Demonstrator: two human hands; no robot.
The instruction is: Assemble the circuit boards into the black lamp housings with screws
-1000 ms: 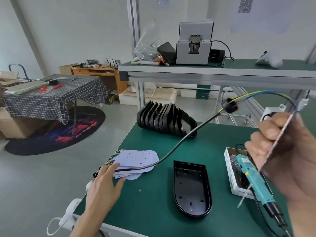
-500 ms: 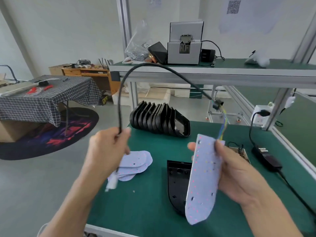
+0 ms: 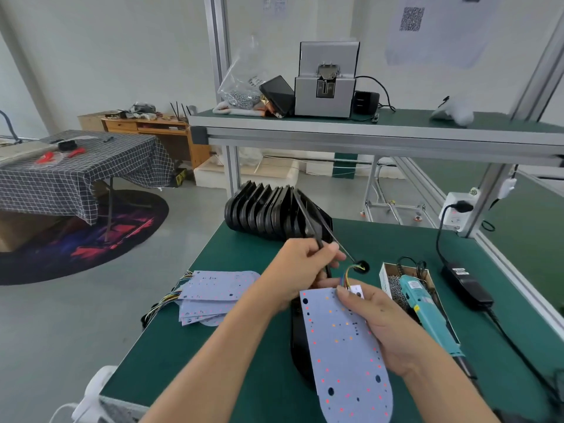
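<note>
Green matting covers the tabletop (image 3: 250,355) of an aluminium-framed workbench, with a grey screw-feeder machine (image 3: 325,83) on the shelf above. The left hand (image 3: 300,267) has its fingers curled round a thin black cable (image 3: 308,221), whose coloured leads run down to the top edge of a pale lilac, tongue-shaped circuit board dotted with red and orange LEDs (image 3: 345,355). The right hand (image 3: 384,325) grips that board by its right edge, thumb on the face near the wire end, and holds it tilted above an open black plastic lamp housing (image 3: 297,340) lying flat on the tabletop, mostly hidden beneath the board. The task looks to be at its very start: the board is not yet seated, no screw is visible in it, and the teal electric screwdriver (image 3: 427,315) lies untouched across a small cardboard box of silver screws (image 3: 393,288), just right of the housing. A fanned stack of further lilac circuit boards (image 3: 213,294) waits at the left, and a row of empty black lamp housings (image 3: 268,213) stands on edge at the back, so many units appear to remain. No finished lamp can be seen anywhere on the tabletop.
</note>
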